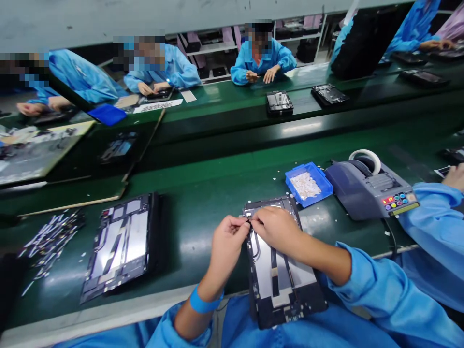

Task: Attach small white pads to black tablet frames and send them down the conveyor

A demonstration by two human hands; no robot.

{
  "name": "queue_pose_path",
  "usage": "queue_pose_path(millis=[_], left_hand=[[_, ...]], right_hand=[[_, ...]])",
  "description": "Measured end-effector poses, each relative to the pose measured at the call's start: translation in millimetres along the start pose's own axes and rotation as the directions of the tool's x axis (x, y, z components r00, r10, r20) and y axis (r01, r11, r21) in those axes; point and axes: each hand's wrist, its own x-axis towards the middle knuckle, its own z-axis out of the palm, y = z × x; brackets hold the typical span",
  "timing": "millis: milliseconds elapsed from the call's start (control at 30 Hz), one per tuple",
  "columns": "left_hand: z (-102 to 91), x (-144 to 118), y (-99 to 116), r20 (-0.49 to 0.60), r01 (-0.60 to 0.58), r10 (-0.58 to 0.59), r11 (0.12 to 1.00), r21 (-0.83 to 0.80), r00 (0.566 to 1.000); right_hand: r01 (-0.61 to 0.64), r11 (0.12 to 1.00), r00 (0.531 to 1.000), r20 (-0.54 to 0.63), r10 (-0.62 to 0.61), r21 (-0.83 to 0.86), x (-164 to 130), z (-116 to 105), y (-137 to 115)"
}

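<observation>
An opened tablet (pixel 263 275) with its inner parts showing lies tilted at the bench edge, its near end over my lap. Above its far left corner, my left hand (pixel 229 237) pinches with thumb and forefinger. My right hand (pixel 278 228) meets it there, fingers closed, the palm over the tablet's upper part. A small black part (pixel 249 222) shows between the fingertips of both hands; its kind is too small to tell. Just beyond the tablet sits a blue tray (pixel 328 188) holding many small pale pieces (pixel 305 185).
To the right stand a tape dispenser (pixel 362 186) and a neighbour's sleeve (pixel 431 217). On the left lie a stack of opened tablets (pixel 121 241) and a pile of thin strips (pixel 54 239). Across the bench, a conveyor belt (pixel 217 133) runs past several people in blue.
</observation>
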Motion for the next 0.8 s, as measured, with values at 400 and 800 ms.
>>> queue_pose_path(millis=[400, 800], left_hand=[[-1.8, 0, -4, 0.019, -0.004, 0.004, 1.0, 0.007, 1.0], [-7.4, 3, -5, 0.023, 0.032, -0.031, 0.999, -0.041, 0.999]], right_hand=[[-0.081, 0.997, 0.993, -0.088, 0.081, 0.005, 11, -25, 35], [-0.001, 1.0, 0.999, -0.054, 0.0, -0.014, -9, -37, 31]])
